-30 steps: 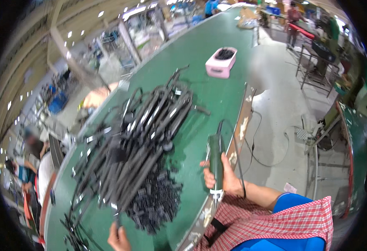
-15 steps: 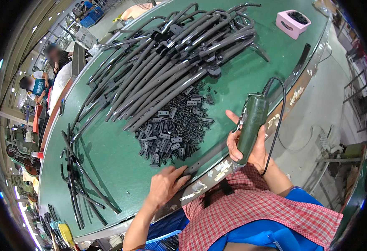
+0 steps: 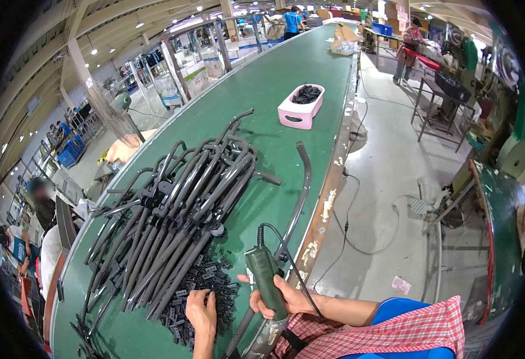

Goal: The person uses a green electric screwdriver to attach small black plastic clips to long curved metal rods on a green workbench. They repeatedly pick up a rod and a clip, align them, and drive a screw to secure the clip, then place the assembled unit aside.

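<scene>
My right hand (image 3: 293, 299) is wrapped round a green corded electric screwdriver (image 3: 265, 272), held tilted above the near right edge of the table. A long black bent tube (image 3: 304, 185) lies along that edge, passing behind the screwdriver and out again below it. My left hand (image 3: 201, 314) is over a pile of screws and small black brackets (image 3: 220, 278). Its fingertips are drawn together; whatever is between them is too small to make out. Just beyond the pile lies a big heap of black bent tubes (image 3: 184, 203).
A pink basket (image 3: 298, 122) of small black parts stands farther up the green table (image 3: 232, 84). Loose tubes (image 3: 83, 335) lie at the near left. The screwdriver's cord (image 3: 301, 272) loops past my right forearm. People work on both sides, and a table (image 3: 448, 107) stands at the right.
The view has swung up along the table. My left hand has gone from the tube at the edge to the pile of small parts. My right hand still holds the screwdriver.
</scene>
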Motion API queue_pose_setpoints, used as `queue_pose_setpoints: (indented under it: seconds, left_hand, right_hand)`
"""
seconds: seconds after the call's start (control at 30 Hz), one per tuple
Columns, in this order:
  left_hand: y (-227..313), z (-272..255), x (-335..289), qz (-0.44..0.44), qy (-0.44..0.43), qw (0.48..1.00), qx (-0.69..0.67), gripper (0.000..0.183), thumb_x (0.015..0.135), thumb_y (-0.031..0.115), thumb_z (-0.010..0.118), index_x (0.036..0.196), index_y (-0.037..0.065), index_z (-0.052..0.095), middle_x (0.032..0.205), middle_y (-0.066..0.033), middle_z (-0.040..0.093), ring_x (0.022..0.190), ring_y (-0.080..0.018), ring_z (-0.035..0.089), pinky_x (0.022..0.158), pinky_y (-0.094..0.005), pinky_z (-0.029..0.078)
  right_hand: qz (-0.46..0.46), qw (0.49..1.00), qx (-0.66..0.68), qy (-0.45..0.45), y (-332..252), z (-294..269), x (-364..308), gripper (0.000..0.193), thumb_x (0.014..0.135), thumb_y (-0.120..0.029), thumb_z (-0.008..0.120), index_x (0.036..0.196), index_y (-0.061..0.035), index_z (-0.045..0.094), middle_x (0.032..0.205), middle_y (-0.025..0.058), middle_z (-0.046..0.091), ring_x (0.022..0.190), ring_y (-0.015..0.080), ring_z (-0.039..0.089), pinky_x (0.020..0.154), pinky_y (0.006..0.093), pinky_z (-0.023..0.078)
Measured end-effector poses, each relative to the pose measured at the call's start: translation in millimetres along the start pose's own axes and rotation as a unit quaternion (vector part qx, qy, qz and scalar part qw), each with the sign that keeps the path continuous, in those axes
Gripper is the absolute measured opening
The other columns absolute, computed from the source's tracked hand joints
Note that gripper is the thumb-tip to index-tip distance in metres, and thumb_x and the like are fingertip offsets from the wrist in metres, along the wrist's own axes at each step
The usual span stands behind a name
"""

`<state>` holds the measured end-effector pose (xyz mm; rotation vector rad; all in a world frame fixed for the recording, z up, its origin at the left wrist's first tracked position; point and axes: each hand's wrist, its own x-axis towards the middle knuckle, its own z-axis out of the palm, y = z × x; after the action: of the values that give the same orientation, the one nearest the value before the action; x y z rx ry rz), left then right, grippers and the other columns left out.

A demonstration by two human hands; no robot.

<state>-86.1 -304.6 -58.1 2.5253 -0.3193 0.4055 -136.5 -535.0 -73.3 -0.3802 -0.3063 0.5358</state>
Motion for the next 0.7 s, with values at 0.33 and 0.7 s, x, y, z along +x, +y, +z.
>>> queue_pose_setpoints:
  seconds: [0.33, 0.7]
  left_hand:
    - [-14.9, -14.3, -11.5, 0.009, 0.049, 0.995, -0.092, 0.026, 0.092, 0.005, 0.048, 0.111, -0.006, 0.062, 0.089, -0.0118, 0.069, 0.072, -0.0186, 0.063, 0.067, -0.0309, 0.05]
    - [39.4, -57.7, -62.0, -0.249, -0.002, 0.812, -0.529, 0.02, 0.09, 0.002, 0.055, 0.109, -0.005, 0.058, 0.084, -0.0158, 0.067, 0.063, -0.0147, 0.06, 0.055, -0.0243, 0.051]
  right_hand:
    - [0.009, 0.988, -0.096, 0.117, 4.6, 13.7, 6.3, 0.059, 0.094, -0.061, 0.037, 0.122, -0.0095, 0.041, 0.088, 0.0143, 0.062, 0.058, 0.0146, 0.057, 0.053, 0.0304, 0.048]
    - [0.04, 0.951, -0.148, 0.269, 6.4, 18.8, 24.4, 0.063, 0.088, -0.067, 0.044, 0.11, -0.0084, 0.047, 0.086, 0.0109, 0.065, 0.058, 0.0131, 0.06, 0.052, 0.0291, 0.052]
